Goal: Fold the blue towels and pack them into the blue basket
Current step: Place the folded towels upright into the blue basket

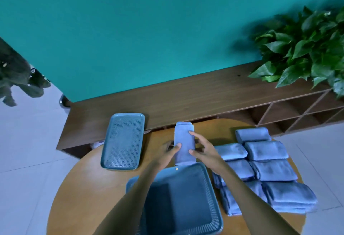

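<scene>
While both hands are pinching the folded blue towel (184,142) beyond the empty blue basket (208,184), left hand (167,151) and right hand (202,149) are finishing its fold; lowering it inside looks next.

This looks like a lounge corner or office break area: a round wooden table (83,182) stands on pale floor tiles (28,141), just behind it a low wooden shelf unit (186,93) (lattice cubbies at its right end) against a teal wall (149,29), with a leafy pothos (307,48) on top.
</scene>
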